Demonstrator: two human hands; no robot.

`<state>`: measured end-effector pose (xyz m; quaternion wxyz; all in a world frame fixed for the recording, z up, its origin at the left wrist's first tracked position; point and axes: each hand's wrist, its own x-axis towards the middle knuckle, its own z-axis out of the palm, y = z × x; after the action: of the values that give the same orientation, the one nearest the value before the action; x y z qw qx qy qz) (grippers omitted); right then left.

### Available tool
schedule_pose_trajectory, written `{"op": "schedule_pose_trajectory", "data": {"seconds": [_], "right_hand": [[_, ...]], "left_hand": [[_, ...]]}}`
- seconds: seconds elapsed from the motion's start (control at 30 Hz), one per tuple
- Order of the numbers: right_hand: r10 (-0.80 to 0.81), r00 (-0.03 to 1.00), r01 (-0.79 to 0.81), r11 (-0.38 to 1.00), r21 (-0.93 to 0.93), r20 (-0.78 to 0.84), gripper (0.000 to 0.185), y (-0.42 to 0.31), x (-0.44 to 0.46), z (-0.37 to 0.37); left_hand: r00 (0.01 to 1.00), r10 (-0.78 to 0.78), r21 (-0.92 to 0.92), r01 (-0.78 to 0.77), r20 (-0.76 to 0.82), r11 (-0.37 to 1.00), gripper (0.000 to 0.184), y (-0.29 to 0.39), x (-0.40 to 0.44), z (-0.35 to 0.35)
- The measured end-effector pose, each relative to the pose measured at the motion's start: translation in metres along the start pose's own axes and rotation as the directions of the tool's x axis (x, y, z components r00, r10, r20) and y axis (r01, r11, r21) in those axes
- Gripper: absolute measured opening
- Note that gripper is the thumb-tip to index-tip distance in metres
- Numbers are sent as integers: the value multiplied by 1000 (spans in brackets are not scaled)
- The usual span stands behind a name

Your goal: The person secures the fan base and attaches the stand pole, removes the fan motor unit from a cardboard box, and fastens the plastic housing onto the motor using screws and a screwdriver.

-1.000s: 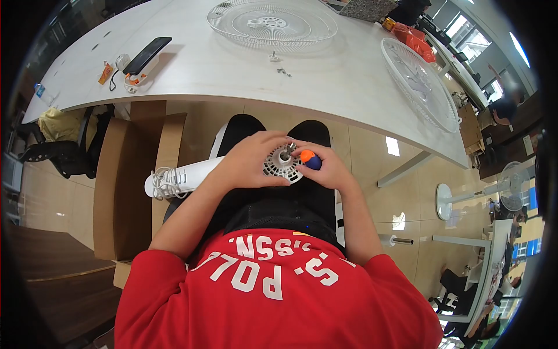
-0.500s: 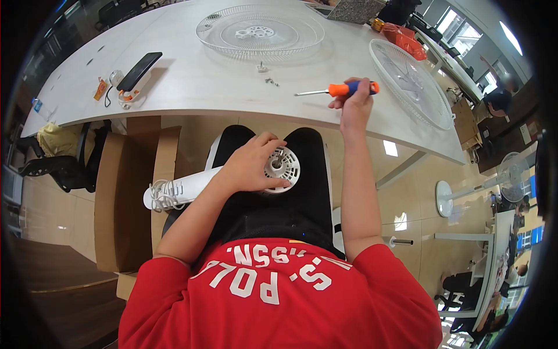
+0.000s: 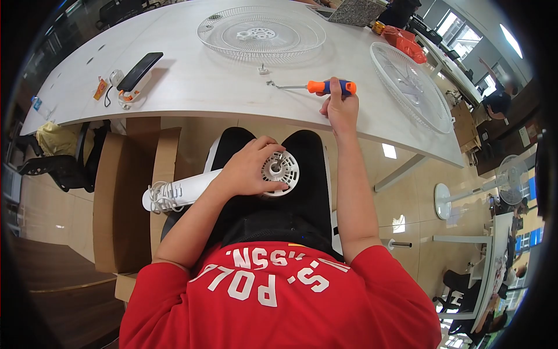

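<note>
My left hand (image 3: 254,167) is wrapped round a white fan motor housing (image 3: 287,176), resting on my lap with its slotted round face up and a metal shaft in the middle. The white fan body (image 3: 192,189) with a bundled cord (image 3: 164,195) extends left under my forearm. Over the table, my right hand (image 3: 342,107) grips a screwdriver (image 3: 319,87) with an orange and blue handle. Its tip is at a few small screws (image 3: 270,84), though contact is too small to tell. A small white part (image 3: 263,70) stands just behind them.
A round wire fan grille (image 3: 261,34) lies at the table's back, another grille (image 3: 411,87) at the right edge. A phone (image 3: 140,71) leans on the left. Beside my lap is an open cardboard box (image 3: 136,203). A red bag (image 3: 403,45) sits at the far right.
My right hand has moved left with the screwdriver, bringing its tip from right of the small screws to them. My left hand still holds the motor housing.
</note>
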<state>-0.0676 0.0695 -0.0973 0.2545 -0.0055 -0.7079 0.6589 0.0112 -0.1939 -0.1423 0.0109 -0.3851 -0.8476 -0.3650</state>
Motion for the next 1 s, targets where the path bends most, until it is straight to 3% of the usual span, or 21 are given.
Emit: {"op": "schedule_pose_trajectory", "data": {"seconds": [0.13,0.2,0.37,0.57,0.7,0.87,1.0], "right_hand": [[-11,1000,10,1000,-20,-17,50,2,-1,-5],[-30,998,38,989,144,-58,49,2,-3,-10],[-60,997,72,955,287,-49,50,-2,-27,-33],[-47,984,10,976,216,170,41,-11,-73,-52],[-74,971,28,980,199,229,38,-4,-85,-48],[-62,969,8,975,221,238,37,-1,-91,-41],[-39,969,-16,975,220,245,38,5,-92,-43]], "left_hand": [[1000,4,-15,-5,-4,1000,77,-1,-1,0],[1000,3,-33,-3,-4,999,77,-1,0,-1],[1000,-28,-82,27,-5,996,79,-5,-6,-1],[993,82,-174,-97,-89,980,72,-15,-8,3],[996,38,-205,-55,-85,977,70,-12,-9,5],[993,27,-201,-51,-118,978,88,-5,-12,6],[999,9,-94,-13,-39,995,106,6,-20,1]]}}
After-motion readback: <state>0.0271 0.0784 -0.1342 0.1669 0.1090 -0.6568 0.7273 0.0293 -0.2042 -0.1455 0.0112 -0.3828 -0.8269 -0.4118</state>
